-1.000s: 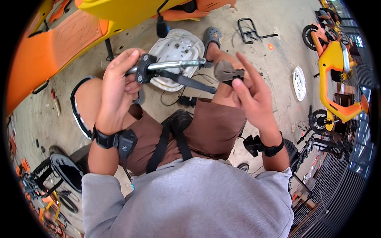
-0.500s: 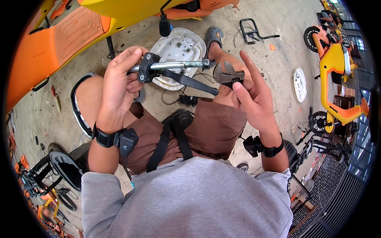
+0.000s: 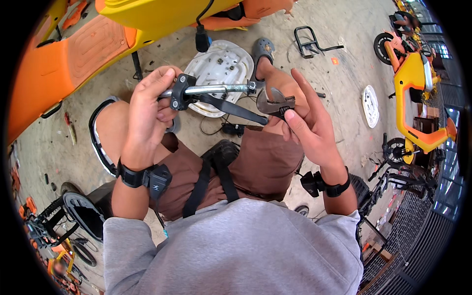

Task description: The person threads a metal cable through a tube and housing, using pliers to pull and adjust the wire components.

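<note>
In my left hand (image 3: pixel 150 101) is a black clamp bracket (image 3: pixel 182 92) carrying a curved black lever (image 3: pixel 233 110). A long silver threaded bolt (image 3: pixel 219 89) also sits in that grip, pointing right, with a nut (image 3: pixel 251 87) at its tip. My right hand (image 3: pixel 317 132) is closed round a dark adjustable wrench (image 3: pixel 278 104), its index finger stretched out and its thumb beside the adjusting screw. The wrench's jaws stand apart, just right of the nut and not touching it. My left fingers partly hide the bolt's other end.
Beyond my hands lies a white plastic tray-like cover (image 3: pixel 223 56) with small hardware in it. A black metal bracket (image 3: pixel 314 44) rests on the concrete floor. An orange and yellow scooter body (image 3: pixel 88 49) fills the upper left; another scooter (image 3: pixel 413 93) stands right.
My right hand has brought the wrench left and slightly down, and turned it a little. The bolt's tip has shifted slightly left and down in my left hand.
</note>
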`<state>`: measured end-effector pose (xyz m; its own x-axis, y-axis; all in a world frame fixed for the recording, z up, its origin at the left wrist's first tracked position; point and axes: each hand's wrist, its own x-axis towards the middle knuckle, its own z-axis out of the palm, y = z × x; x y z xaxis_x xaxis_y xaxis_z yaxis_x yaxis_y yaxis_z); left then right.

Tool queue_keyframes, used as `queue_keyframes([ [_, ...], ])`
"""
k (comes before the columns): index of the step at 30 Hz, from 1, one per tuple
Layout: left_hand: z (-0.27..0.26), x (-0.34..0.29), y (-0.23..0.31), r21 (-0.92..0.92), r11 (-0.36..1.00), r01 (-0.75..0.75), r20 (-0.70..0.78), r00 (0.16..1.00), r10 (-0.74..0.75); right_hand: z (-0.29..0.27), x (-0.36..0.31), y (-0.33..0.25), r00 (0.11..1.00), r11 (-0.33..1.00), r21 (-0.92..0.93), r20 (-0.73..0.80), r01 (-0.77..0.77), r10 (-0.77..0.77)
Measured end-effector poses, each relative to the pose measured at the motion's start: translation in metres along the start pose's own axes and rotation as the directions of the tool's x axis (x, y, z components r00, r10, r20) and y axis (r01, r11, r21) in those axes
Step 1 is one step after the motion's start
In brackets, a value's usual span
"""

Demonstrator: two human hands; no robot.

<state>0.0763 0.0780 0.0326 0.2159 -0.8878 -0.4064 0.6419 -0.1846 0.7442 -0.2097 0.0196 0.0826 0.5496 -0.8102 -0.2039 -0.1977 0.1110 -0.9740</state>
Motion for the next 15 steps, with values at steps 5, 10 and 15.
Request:
queue_keyframes([
  [5, -0.004, 0.001, -0.001, 0.008, 1.000, 0.021, 0.073, 0.997, -0.021, 0.001, -0.001, 0.001, 0.999, 1.000, 0.029, -0.034, -0.008, 0.009],
  [10, 0.001, -0.001, 0.001, -0.051, 0.998, 0.047, 0.033, 0.998, -0.046, 0.001, -0.002, 0.001, 1.000, 0.999, 0.035, 0.018, -0.021, 0.020],
  [15, 0.000, 0.000, 0.000, -0.070, 0.996, 0.052, 0.023, 0.998, -0.051, 0.001, -0.002, -0.004, 0.999, 0.999, 0.037, 0.042, 0.000, -0.002],
])
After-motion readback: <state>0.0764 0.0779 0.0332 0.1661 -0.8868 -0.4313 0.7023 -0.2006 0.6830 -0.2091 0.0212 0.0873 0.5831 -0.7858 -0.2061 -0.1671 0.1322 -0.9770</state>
